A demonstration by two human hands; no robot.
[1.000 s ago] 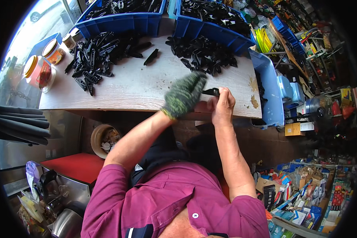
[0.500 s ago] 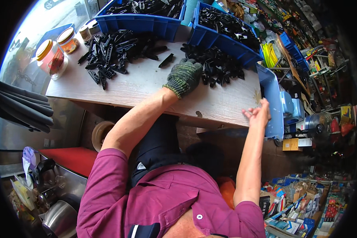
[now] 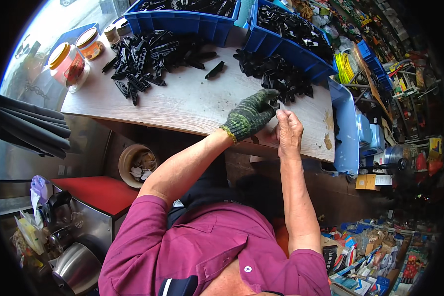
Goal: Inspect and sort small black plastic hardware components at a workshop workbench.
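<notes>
My left hand [image 3: 251, 116], in a green-and-black knitted glove, is closed at the near side of a heap of short black plastic pieces [image 3: 276, 74]. A bit of a black plastic piece [image 3: 277, 105] shows at its fingertips. Close beside it, my bare right hand [image 3: 289, 130] is closed in a pinch; whatever it holds is hidden. Longer, ribbed black plastic pieces [image 3: 148, 56] are heaped on the table's left half. One black piece [image 3: 214, 70] lies alone between the two heaps.
Two blue crates [image 3: 182, 25] of black parts stand along the back of the wooden table [image 3: 182, 106]. Lidded jars [image 3: 69, 66] stand at the left. A light blue bin [image 3: 345, 126] adjoins the right edge. A round bucket [image 3: 126, 167] with scraps sits below.
My left hand has moved right and nearer, away from the heap of short pieces. My right hand has come left from the bin's edge to meet it, its fingers now closed.
</notes>
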